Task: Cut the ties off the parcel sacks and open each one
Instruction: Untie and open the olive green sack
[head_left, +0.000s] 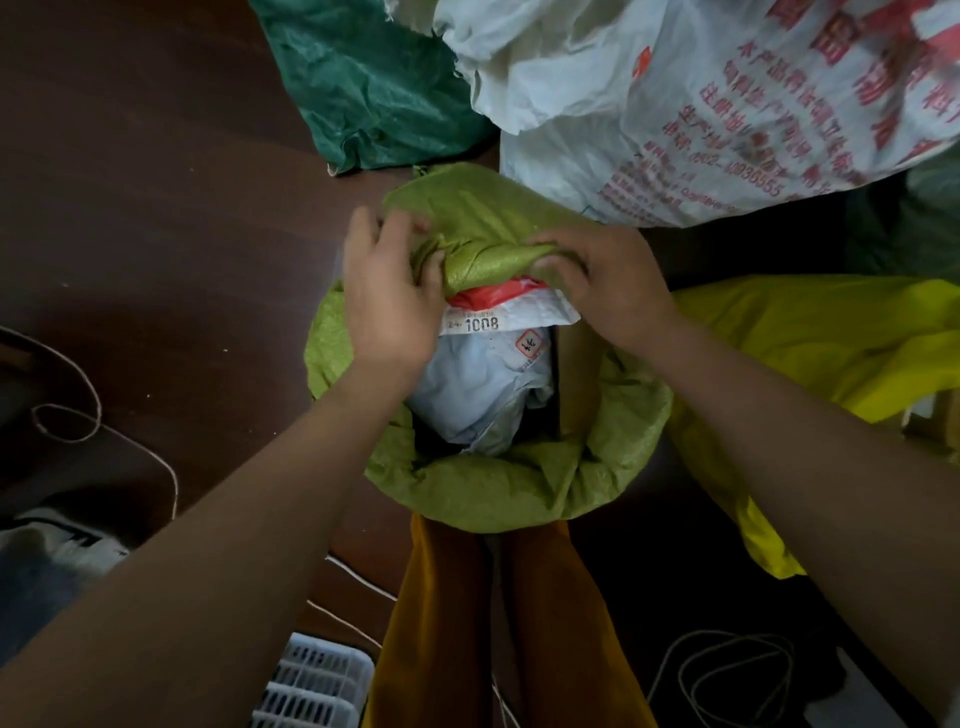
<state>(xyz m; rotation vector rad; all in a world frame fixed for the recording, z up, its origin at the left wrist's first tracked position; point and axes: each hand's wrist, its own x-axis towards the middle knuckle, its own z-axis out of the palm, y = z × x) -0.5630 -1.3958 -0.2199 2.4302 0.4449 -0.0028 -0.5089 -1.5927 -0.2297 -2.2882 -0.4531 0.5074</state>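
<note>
Opening step: left hand (389, 306) and right hand (605, 283) each grip the light-green sack (488, 483) far rim, fingers clamped; next, roll it outward.

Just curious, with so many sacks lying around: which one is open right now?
The light green sack under both hands: its rim is rolled down and parcels show inside. The dark green and white printed sacks show no opening.

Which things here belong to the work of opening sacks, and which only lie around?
Belong to the job:
- light green sack, mouth open, parcels showing inside
- left hand and right hand, both gripping its far rim
- dark green sack
- white printed sack

Only lying about:
- white basket
- loose string on the floor
- yellow sheet
</note>
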